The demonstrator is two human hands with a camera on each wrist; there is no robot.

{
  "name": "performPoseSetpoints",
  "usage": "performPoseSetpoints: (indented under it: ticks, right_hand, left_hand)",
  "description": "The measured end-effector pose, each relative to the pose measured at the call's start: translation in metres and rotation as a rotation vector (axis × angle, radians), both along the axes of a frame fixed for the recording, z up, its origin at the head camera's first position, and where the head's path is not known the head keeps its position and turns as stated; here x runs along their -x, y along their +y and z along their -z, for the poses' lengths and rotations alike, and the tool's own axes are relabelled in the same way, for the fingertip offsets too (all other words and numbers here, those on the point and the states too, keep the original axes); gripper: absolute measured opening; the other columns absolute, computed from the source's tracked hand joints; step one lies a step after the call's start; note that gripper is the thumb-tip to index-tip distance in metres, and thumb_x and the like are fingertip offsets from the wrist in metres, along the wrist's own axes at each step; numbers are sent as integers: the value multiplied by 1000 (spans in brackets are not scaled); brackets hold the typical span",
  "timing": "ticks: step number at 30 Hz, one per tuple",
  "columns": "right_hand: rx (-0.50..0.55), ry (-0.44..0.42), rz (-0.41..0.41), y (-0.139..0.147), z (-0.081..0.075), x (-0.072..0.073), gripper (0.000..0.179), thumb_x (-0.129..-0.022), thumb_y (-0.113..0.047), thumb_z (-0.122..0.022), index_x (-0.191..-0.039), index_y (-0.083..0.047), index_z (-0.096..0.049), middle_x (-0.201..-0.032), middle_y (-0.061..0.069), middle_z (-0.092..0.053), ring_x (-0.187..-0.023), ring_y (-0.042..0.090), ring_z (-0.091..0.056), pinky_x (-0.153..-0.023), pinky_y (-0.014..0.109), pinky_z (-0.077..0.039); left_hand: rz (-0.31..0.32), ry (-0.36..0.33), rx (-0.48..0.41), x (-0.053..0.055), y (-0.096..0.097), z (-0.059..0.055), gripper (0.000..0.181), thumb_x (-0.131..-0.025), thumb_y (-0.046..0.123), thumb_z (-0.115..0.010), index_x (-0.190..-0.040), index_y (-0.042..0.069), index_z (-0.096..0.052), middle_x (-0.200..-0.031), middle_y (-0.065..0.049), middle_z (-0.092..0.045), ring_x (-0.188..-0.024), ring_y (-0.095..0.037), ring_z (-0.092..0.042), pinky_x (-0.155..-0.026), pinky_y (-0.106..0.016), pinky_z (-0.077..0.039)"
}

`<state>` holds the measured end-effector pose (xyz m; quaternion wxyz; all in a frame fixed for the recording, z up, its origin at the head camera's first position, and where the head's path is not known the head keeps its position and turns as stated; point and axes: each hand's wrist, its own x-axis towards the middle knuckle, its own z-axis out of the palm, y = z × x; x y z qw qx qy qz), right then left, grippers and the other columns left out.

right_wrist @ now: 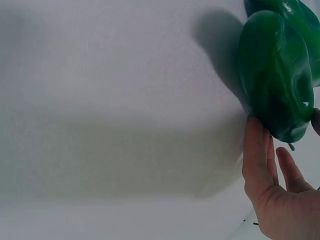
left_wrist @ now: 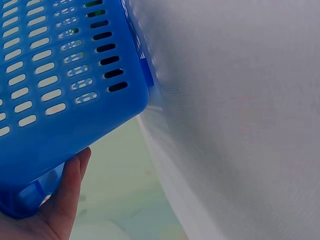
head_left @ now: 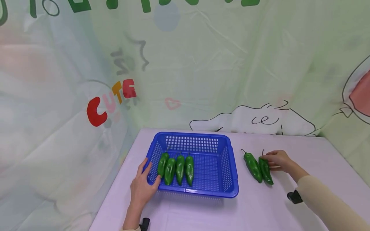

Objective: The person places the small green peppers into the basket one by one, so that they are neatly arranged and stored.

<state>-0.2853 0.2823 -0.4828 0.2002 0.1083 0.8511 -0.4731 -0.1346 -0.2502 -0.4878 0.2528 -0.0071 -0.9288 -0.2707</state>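
Note:
A blue plastic basket (head_left: 209, 170) holds several green chili peppers (head_left: 180, 170) lying side by side in its left half. At its near left corner my left hand (head_left: 141, 187) grips the rim, the thumb over the edge; the basket's perforated wall (left_wrist: 50, 95) fills much of the left wrist view above that hand. To the right of the basket, two more green chili peppers lie side by side on the table. My right hand (head_left: 278, 160) pinches the right-hand pepper (head_left: 266, 173) near its stem end. The other pepper (head_left: 252, 166) lies against its left side.
The pale table (head_left: 199, 215) carries the basket and loose peppers. Printed cloth (head_left: 188, 70) hangs behind the table and along both sides. A black device (head_left: 295, 197) sits at the right wrist, another (head_left: 145, 224) at the left.

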Motion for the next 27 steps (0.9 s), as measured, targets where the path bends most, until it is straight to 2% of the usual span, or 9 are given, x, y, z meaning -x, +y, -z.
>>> performPoseSetpoints:
  ticks: [7,13,18,24,27]
  right_hand:
    - [-14,8,25,-3,1,-1,64,-96,-25,-60,-135,20,-36,-112,31,-54,-96,36,-63,-82,45,-56]
    - [-30,42,6,-3,-1,-4,61,-96,-25,-59,-132,20,-39,-111,32,-54,-94,36,-63,-81,46,-56]
    - [-41,69,-9,4,3,-5,62,-96,-27,-60,-131,20,-41,-109,31,-56,-92,33,-63,-79,45,-57]
    - [-25,71,17,9,-6,-6,65,-97,-29,-58,-134,20,-39,-118,37,-51,-106,48,-57,-82,46,-56]
    - [6,64,37,14,-12,-4,66,-97,-31,-58,-135,20,-38,-118,35,-53,-107,47,-58,-82,45,-56]
  left_hand:
    - [1,-19,-4,1,0,0,65,-81,32,-73,-135,-1,-58,-152,-9,-42,-57,-11,-51,-53,-27,-45]
    - [2,-10,3,1,0,-1,65,-81,32,-72,-134,-1,-58,-152,-10,-42,-59,-11,-53,-54,-28,-46]
    - [-1,-30,-2,0,1,-2,65,-82,33,-72,-136,0,-58,-152,-9,-41,-53,-8,-45,-51,-24,-40]
    - [-3,-25,0,0,1,-1,66,-81,33,-72,-136,0,-58,-152,-9,-42,-54,-8,-45,-51,-24,-41]
    - [-6,-16,3,0,0,-1,66,-81,33,-73,-135,0,-58,-152,-9,-42,-57,-10,-49,-53,-26,-44]
